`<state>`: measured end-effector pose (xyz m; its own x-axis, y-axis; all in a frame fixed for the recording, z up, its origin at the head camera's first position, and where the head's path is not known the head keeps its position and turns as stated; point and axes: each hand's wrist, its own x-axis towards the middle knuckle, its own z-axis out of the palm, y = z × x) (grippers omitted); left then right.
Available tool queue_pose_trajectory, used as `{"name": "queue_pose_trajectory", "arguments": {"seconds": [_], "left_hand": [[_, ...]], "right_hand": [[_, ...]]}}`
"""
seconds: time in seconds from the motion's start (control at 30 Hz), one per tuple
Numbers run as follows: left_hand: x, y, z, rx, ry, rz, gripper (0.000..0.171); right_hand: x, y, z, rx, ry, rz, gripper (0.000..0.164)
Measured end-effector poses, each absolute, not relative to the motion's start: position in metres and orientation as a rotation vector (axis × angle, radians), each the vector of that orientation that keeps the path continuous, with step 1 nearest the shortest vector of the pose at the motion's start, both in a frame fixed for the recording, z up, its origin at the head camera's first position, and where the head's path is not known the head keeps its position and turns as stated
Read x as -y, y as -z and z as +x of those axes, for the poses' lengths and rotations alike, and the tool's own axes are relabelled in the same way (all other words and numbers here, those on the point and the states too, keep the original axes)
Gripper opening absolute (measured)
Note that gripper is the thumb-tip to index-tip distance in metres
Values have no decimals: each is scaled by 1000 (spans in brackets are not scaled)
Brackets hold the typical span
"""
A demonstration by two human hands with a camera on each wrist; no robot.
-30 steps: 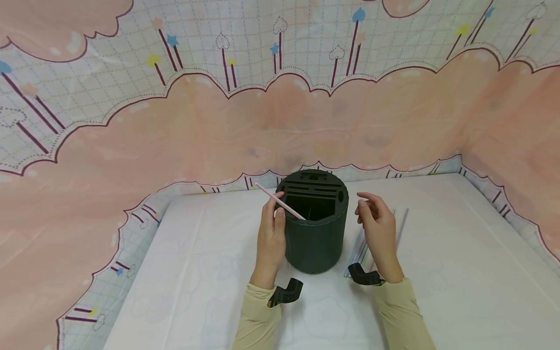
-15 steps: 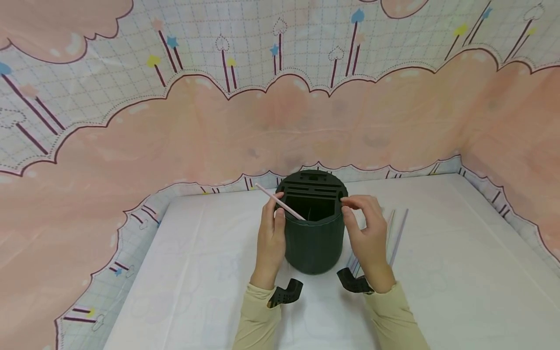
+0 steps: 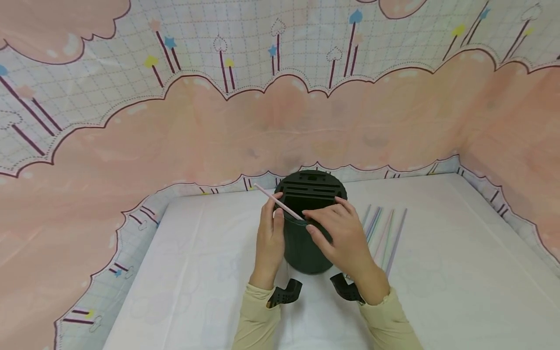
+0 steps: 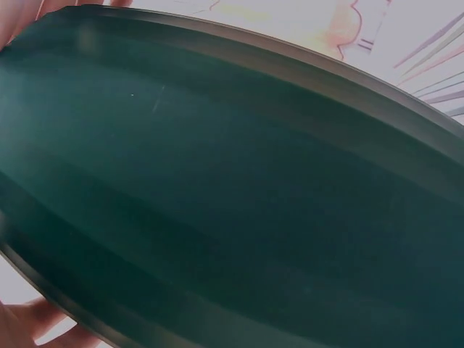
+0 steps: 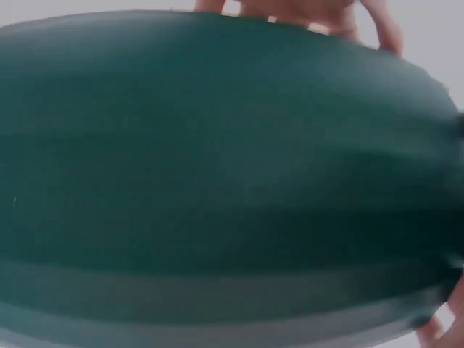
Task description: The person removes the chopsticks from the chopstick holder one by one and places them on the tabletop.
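A dark green round desk organizer point(image 3: 305, 250) stands on the table, with slots at the back and a large compartment at the front. My left hand point(image 3: 269, 243) holds its left side. In the right wrist view, left-hand fingers point(image 5: 304, 11) lie spread along its edge. A thin pale pink stick point(image 3: 271, 197) slants across the left front of its rim, past the left fingertips, with its lower end at the front. My right hand point(image 3: 343, 236) reaches over the front rim, index fingertip close to that end, thumb lower by the outer wall. The fingers hide part of the compartment.
Several thin pastel sticks point(image 3: 387, 233) lie loosely fanned on the white table point(image 3: 459, 253), right of the organizer and partly behind the right hand. A pink and white patterned cloth point(image 3: 271, 126) hangs behind the table and along its right side.
My right hand has moved left, from above the loose sticks past the organizer's right rim to its front rim. The left hand, organizer and pink stick have stayed in place.
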<state>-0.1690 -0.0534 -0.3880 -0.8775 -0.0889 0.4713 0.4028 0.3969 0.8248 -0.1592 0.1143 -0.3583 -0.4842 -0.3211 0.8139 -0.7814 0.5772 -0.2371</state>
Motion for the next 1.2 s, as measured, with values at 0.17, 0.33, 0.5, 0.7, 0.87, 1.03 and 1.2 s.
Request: {"name": "queue_pose_trajectory", "arguments": {"seconds": [0.17,0.33,0.5,0.7,0.87,1.03,1.2], "left_hand": [[54,389,-169,2202,1498,-275,39],[56,391,-169,2202,1494,-295,39],[55,391,-168,2215,1487,-290,39],[53,389,-167,2223,1493,-278,39],[53,389,-168,2226,1494,-271,40],[53,390,-168,2228,1500,-273,39],[54,391,-168,2229,1488,-271,39]], "right_hand": [[-109,354,-151,2173,-653,900,33],[-110,356,-151,2171,-741,903,33],[-113,360,-155,2045,-990,873,26],[-121,352,-148,1865,-1376,749,22],[-130,337,-139,1577,-1684,687,16],[-149,334,-144,1271,-1852,653,15],[-176,343,-156,1067,-1964,597,18]]}}
